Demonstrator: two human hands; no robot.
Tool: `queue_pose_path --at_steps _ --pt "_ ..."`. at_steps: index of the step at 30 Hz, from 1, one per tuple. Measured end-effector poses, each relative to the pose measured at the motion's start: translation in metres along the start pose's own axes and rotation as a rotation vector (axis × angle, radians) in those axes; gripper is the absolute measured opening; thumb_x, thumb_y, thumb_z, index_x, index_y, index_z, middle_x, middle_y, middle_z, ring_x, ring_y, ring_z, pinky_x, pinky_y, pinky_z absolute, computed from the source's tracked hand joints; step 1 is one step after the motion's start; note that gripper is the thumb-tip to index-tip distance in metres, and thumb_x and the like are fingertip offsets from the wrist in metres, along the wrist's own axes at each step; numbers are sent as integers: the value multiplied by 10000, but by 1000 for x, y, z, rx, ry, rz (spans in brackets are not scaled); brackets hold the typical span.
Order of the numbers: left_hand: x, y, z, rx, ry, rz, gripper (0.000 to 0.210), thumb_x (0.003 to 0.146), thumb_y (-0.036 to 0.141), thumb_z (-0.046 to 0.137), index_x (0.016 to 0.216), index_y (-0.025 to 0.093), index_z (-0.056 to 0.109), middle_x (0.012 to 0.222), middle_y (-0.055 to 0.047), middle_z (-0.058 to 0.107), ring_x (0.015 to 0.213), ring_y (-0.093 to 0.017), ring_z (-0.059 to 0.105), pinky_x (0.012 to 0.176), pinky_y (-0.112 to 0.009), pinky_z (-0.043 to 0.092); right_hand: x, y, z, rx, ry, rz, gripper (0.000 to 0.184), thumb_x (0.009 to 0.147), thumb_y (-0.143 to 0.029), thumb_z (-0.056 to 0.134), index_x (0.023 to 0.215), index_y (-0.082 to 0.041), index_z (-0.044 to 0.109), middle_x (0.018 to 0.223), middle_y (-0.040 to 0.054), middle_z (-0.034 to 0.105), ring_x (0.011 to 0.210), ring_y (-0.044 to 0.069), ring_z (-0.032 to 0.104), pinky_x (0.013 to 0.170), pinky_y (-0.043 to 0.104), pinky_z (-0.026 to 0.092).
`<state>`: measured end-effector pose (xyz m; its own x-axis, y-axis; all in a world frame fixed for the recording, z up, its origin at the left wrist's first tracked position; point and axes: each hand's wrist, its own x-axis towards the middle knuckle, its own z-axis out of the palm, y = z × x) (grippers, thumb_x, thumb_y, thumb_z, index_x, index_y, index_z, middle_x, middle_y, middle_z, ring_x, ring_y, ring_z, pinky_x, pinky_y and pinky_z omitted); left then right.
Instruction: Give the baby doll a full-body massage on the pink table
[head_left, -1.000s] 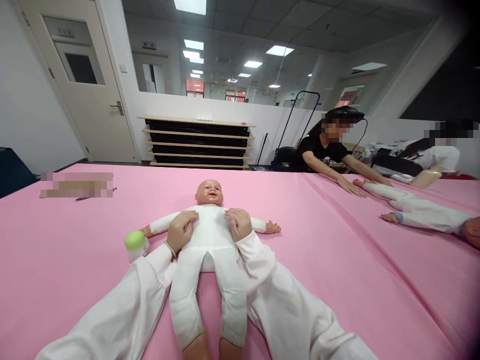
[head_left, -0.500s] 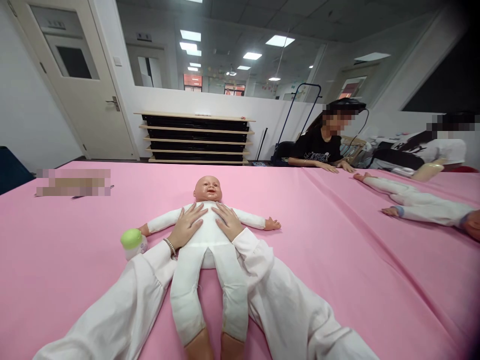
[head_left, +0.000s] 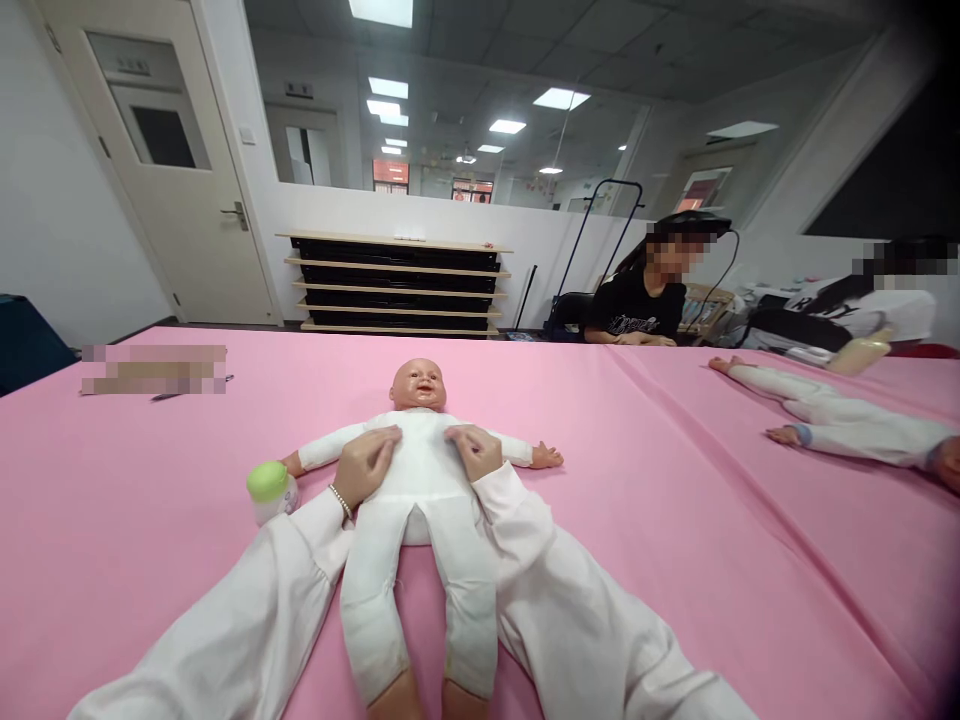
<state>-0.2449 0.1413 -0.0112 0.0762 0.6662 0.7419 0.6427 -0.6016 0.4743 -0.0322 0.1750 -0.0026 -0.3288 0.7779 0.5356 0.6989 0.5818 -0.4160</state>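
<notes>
A baby doll (head_left: 420, 455) in a white cloth suit lies on its back, arms stretched sideways and legs towards me. My left hand (head_left: 366, 464), with a beaded bracelet at the wrist, is curled in at the side of the doll's upper chest. On the opposite side of the chest my right hand (head_left: 477, 452) is curled in the same way. The fingers of both hands are bent and drawn together, and no object shows in them. Whether the fingertips press on the cloth is hard to see. A white jar with a green lid (head_left: 270, 488) stands left of my left hand, by the doll's hand.
A pink cloth (head_left: 630, 540) covers the table. Another doll in white (head_left: 847, 405) lies at the right, near a pale bottle (head_left: 862, 350). A blurred-out object (head_left: 154, 370) lies at the far left. Two people sit beyond the table at the right; a shelf rack (head_left: 397, 285) stands behind.
My hands have gone from lying flat with fingers spread on the doll's chest to curled, slightly farther apart towards its sides. The seated person in black has drawn their hands in. The view tilted slightly.
</notes>
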Motion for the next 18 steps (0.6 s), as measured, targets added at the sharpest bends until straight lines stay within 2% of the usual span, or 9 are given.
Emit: queue_pose_path --at_steps 2,4,7,9,12,15,18 --pt "-2 4 2 -100 -155 121 298 873 245 390 1030 192 637 1071 -50 659 1076 -170 568 948 -358 440 -2 -9 6 115 -40 -118 282 892 -313 405 944 -197 657 1001 59 670 1025 156 586 939 325 440" --pt "-1 4 5 -106 -283 144 341 885 255 364 1147 199 576 1189 -53 595 1168 -170 497 1018 -399 366 -2 -15 10 211 -101 -200 299 881 -304 403 1032 -201 639 1071 49 652 1118 177 536 996 383 387" --pt "3 0 7 -22 -416 91 411 905 301 313 1289 222 437 1343 -46 451 1276 -173 363 1086 -467 208 0 -15 11 184 -208 -167 377 883 -300 370 1219 -216 518 1252 46 536 1260 197 386 1053 482 268" --pt "5 -2 7 50 -467 21 433 914 333 277 1328 250 373 1392 -26 383 1323 -176 272 1091 -495 142 3 -12 11 107 -265 -105 408 891 -299 346 1279 -234 451 1357 38 421 1312 200 296 1069 513 200" --pt "9 -4 7 157 -481 -92 436 921 362 230 1331 288 358 1428 0 322 1344 -189 213 1078 -524 126 7 -5 11 -8 -278 25 428 901 -294 318 1320 -243 392 1429 29 303 1330 189 250 1079 492 181" --pt "10 -8 6 276 -433 -172 446 921 358 210 1329 267 366 1427 -13 330 1329 -201 252 1070 -499 175 7 3 11 -108 -249 156 453 911 -303 284 1348 -200 345 1420 45 323 1320 176 269 1092 437 186" --pt "9 -14 4 409 -393 -213 453 914 344 221 1320 232 388 1367 -37 428 1279 -211 346 1057 -454 228 2 11 8 -212 -239 244 464 912 -315 269 1337 -155 365 1396 70 364 1301 193 307 1093 419 181"
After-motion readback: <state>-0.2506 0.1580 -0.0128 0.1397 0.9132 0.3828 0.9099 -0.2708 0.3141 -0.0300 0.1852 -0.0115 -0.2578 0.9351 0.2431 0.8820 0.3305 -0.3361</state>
